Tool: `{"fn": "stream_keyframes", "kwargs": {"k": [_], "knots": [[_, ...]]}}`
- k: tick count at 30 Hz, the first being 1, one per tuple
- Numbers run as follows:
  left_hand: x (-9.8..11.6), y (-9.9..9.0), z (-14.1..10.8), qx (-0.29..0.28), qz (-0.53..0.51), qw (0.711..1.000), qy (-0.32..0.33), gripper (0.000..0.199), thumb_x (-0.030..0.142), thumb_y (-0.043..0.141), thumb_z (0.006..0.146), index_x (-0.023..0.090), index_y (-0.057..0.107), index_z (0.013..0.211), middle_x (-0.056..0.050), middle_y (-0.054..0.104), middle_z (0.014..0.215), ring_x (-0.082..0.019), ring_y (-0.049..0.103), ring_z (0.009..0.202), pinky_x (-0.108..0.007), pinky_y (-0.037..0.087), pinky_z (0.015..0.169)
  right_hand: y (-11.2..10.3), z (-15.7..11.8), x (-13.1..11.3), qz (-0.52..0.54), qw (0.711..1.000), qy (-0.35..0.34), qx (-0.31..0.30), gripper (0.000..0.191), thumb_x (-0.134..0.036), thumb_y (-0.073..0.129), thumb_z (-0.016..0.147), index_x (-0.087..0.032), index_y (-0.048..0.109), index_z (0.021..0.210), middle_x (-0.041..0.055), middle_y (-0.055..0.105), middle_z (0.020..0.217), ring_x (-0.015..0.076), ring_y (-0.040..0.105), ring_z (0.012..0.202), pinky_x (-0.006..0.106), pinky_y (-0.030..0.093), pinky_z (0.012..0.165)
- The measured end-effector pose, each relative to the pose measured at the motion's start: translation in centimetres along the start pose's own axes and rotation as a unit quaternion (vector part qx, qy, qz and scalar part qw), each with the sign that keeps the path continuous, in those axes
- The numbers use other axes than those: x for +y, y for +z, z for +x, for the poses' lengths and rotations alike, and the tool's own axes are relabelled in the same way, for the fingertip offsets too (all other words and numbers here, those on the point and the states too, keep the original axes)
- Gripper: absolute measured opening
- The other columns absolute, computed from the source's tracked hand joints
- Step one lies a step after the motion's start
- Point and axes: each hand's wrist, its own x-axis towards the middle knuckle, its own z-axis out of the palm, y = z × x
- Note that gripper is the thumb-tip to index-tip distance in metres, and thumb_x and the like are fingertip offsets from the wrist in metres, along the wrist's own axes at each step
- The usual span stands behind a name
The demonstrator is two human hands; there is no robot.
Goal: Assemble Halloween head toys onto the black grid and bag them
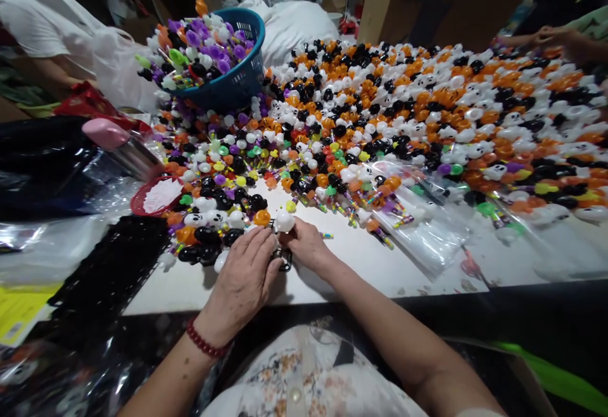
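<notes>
Flowered cloth of my top [304, 379] sits nearest, just below the hands. With my left hand [247, 268] I partly cover a small black tray [286, 261], fingers laid forward; whether they grip anything underneath, I cannot tell. My right hand [306, 244] is curled in at the tray's far side, its fingers apparently pinching a white round piece [285, 221]. I judge it best to keep the tray flat on the worktop [361, 271] with the left palm and guide the piece by light fingertips, since its smooth roundness could slip. An orange piece [261, 217] lies just past my left fingertips, near enough to get nudged. Beyond my right hand lie clear bags [427, 239]; farther off to my left stands a blue basket [244, 78].
</notes>
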Motion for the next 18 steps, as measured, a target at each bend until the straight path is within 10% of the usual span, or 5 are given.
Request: {"fn": "stream_keyframes", "kwargs": {"k": [18], "knots": [[0.1,-0.7,1.3,-0.016,0.02,0.999,-0.022,0.044,0.029,0.05,0.095,0.012,0.047,0.136,-0.018,0.051,0.142,-0.029,0.045,0.134,-0.047,0.04,0.11,1.7,1.5,1.1,-0.115,0.983,-0.13,-0.065,0.02,-0.013,0.055,0.086,-0.017,0.062,0.104,0.0053,0.068,0.097,0.0191,0.06,0.087,0.028,0.045,0.079]]}}
